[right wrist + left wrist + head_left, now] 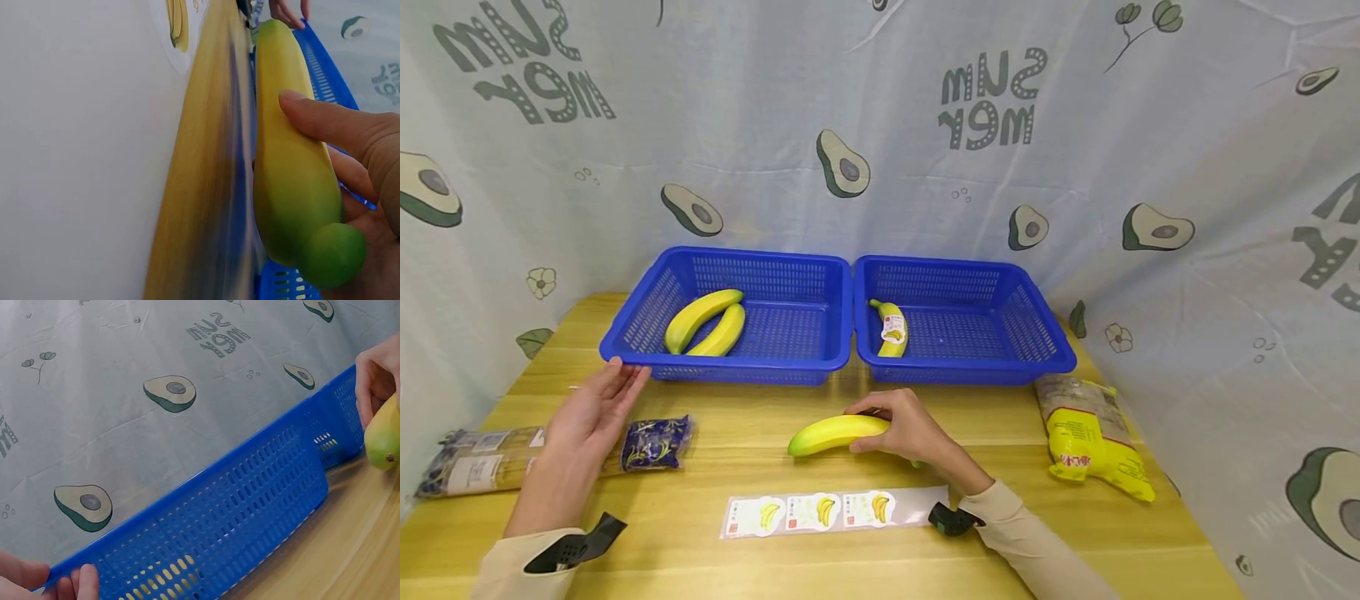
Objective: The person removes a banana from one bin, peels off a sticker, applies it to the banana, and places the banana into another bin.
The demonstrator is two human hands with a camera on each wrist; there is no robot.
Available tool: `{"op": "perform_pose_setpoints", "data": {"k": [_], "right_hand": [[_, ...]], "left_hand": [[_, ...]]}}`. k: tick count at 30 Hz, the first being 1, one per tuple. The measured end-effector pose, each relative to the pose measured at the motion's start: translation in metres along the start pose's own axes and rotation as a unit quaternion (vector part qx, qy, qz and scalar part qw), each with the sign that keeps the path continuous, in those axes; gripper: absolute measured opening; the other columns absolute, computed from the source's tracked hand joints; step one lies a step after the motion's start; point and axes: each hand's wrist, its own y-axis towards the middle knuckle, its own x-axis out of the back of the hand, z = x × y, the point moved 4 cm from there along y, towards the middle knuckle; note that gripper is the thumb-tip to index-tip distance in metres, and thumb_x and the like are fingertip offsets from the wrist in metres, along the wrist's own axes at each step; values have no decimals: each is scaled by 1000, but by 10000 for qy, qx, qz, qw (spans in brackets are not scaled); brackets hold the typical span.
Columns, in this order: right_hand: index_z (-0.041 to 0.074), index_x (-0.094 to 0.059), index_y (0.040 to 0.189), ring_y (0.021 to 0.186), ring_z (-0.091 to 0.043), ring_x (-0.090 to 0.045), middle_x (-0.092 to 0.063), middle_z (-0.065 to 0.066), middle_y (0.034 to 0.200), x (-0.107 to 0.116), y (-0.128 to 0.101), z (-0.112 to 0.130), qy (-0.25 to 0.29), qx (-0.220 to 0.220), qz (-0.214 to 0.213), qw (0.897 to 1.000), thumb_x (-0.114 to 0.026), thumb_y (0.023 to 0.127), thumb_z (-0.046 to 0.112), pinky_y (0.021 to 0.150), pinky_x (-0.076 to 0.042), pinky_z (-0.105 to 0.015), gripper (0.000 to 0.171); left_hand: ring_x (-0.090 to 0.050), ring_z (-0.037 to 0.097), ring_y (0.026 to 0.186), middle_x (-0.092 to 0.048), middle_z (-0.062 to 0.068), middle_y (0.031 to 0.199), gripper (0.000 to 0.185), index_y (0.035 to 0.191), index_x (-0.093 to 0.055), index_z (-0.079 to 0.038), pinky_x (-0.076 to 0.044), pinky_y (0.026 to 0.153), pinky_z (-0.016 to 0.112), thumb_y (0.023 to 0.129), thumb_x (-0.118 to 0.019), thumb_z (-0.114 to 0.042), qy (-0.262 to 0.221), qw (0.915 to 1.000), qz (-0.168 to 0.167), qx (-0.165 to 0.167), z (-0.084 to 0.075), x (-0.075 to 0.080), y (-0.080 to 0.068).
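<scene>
A yellow banana (838, 434) with green ends is held just above the table by my right hand (910, 425). In the right wrist view the thumb (325, 122) presses on the banana's side and the fingers lie behind it. My left hand (593, 408) is at the front left corner of the left blue basket (737, 367), its thumb and fingertips pinching the rim in the left wrist view. Two bananas (700, 317) lie inside that basket. The right blue basket (962, 367) has one banana (893, 346) bearing a sticker.
A strip of banana stickers (805, 512) lies on the table (760, 575) in front of the hands. Packaged noodles (482, 467) lie beneath the left forearm. A yellow bag (1093, 437) is at the right. Behind the baskets hangs an avocado-print cloth (760, 108).
</scene>
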Motion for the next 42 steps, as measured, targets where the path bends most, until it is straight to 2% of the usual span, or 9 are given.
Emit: {"op": "perform_pose_setpoints", "data": {"k": [5, 9, 15, 23, 26, 28, 35, 39, 42], "right_hand": [[5, -82, 116, 96, -7, -69, -81, -7, 111, 0, 1, -2, -65, -44, -55, 10000, -99, 78, 9, 86, -63, -22, 42], [4, -81, 116, 96, -9, -71, -81, -9, 111, 1, 1, -6, 20, -118, -87, 9999, -98, 78, 7, 87, -63, -22, 42], [4, -81, 115, 99, -12, -73, -80, -9, 112, 2, 0, -7, 38, -172, -124, 9998, -98, 78, 6, 88, -63, -23, 41], [5, -81, 116, 102, -14, -73, -80, -7, 113, 1, 1, -10, 55, -165, -42, 9998, -98, 78, 7, 92, -63, -25, 41], [5, -81, 116, 103, -16, -73, -80, -8, 113, 0, 1, -11, 98, -124, -43, 9999, -98, 78, 5, 94, -63, -26, 42], [5, -81, 116, 104, -18, -73, -80, -8, 113, 0, 2, -11, 92, -76, -66, 9999, -98, 78, 5, 94, -63, -26, 42], [6, -81, 115, 105, -18, -73, -81, -6, 113, -2, 1, -10, -71, 45, -82, 9999, -98, 78, 5, 94, -62, -27, 41], [6, -81, 115, 104, -17, -73, -81, -5, 113, -3, 1, -10, -190, 36, -109, 9998, -98, 78, 7, 93, -62, -26, 40], [6, -81, 115, 103, -17, -74, -81, -5, 113, -3, 1, -9, -319, 71, -100, 9994, -98, 79, 9, 93, -62, -27, 39]], "left_hand": [[-74, 29, 107, -66, 17, 111, 12, 115, -64, 0, -57, 109, 36, 109, -54, 4, 905, 9931, 707, 220, 17, -3, -7], [-75, 24, 109, -72, 14, 110, 19, 111, -70, -1, -60, 104, 35, 112, -51, 2, 2128, 9698, 1177, 160, 40, -7, -14], [-77, 20, 108, -75, 8, 109, 16, 113, -70, -4, -61, 103, 34, 111, -56, 2, 3976, 9002, 1744, -327, 75, -24, -30], [-76, 24, 105, -76, 15, 115, 32, 127, -64, 10, -63, 96, 32, 105, -71, -12, 6030, 7624, 2321, -366, 118, -46, -54], [-74, 23, 104, -74, 21, 117, 36, 126, -67, 9, -63, 90, 30, 103, -75, -17, 6358, 7282, 2544, -294, 135, -49, -57], [-72, 21, 104, -73, 23, 116, 34, 125, -70, 8, -63, 86, 30, 103, -76, -18, 6487, 7114, 2689, -273, 146, -50, -58], [-72, 20, 102, -74, 23, 114, 28, 121, -73, 7, -65, 84, 29, 102, -76, -14, 6509, 6948, 3055, -137, 175, -53, -64], [-72, 16, 95, -76, 16, 111, 26, 117, -76, 4, -65, 77, 27, 98, -81, -13, 6769, 6645, 3151, -305, 188, -54, -67], [-71, 16, 92, -77, 11, 109, 29, 115, -78, 1, -62, 72, 27, 93, -87, -14, 7073, 6242, 3259, -626, 196, -54, -70]]}}
